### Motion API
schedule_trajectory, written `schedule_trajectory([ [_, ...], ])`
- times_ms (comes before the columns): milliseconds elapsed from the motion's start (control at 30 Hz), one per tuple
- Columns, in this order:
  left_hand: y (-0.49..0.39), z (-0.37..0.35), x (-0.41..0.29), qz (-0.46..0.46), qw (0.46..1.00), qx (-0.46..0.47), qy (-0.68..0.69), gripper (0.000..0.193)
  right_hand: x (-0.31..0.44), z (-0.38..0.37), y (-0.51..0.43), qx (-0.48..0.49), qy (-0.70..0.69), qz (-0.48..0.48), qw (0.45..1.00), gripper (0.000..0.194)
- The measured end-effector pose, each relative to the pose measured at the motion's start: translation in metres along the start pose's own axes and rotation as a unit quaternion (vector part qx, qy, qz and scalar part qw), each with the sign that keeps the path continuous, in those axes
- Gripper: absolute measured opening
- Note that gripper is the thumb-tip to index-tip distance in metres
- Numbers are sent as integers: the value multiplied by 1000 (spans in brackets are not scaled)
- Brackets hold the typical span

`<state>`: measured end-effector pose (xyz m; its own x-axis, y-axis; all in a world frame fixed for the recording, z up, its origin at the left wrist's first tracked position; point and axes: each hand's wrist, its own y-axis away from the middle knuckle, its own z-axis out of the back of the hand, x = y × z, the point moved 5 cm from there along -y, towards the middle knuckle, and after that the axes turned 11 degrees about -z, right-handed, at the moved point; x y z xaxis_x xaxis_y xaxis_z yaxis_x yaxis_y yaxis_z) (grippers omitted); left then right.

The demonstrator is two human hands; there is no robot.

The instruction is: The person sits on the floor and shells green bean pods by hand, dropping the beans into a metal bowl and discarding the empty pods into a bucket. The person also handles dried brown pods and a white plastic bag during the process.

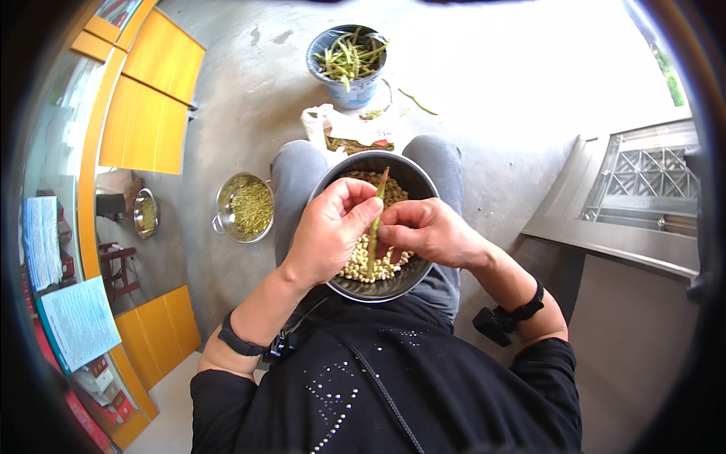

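Note:
A long green bean pod (374, 230) with a reddish tip stands lengthwise between my hands, over a dark metal pot (417, 278) on my lap. My left hand (337, 221) pinches the pod's upper part between thumb and fingers. With bent fingers and thumb, my right hand (422, 230) grips its right side a little lower. Pale shelled beans (354, 264) lie in the pot beneath, partly hidden by both hands. Just beyond the pot, a white plastic bag (346, 127) holds more pods (354, 146).
A steel colander (220, 207) of small green pieces stands on the floor at left. Farther ahead, a blue-and-white bucket (354, 93) holds empty-looking pods, with a loose strand (418, 102) beside it. A glass-fronted yellow cabinet (144, 130) is at left, a grey metal-framed structure (612, 238) at right.

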<state>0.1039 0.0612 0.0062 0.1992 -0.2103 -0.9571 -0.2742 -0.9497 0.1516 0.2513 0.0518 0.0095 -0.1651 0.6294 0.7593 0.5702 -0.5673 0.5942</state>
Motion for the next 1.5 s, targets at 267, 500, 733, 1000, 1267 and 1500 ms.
schedule_trajectory([
  [267, 4, -2, 10, 39, 994, -13, 102, 18, -13, -9, -4, -33, -53, 10, 998, 11],
  [500, 7, -4, 24, 115, 968, -35, 220, 21, -24, -10, -5, -1, -153, -36, 988, 9],
  [733, 7, -6, 13, 73, 996, 29, 34, 19, -8, 5, 11, -159, 80, 61, 982, 14],
  [1000, 8, -7, 7, 72, 996, 57, 15, 14, -24, 7, 1, -58, -148, -41, 986, 11],
  [1267, 8, -3, 7, 109, 988, 60, 89, 20, -21, 13, 6, -70, -129, -42, 988, 11],
  [1500, 6, -2, 8, 123, 979, 46, 157, 21, -18, 18, 8, -92, -80, -37, 992, 11],
])
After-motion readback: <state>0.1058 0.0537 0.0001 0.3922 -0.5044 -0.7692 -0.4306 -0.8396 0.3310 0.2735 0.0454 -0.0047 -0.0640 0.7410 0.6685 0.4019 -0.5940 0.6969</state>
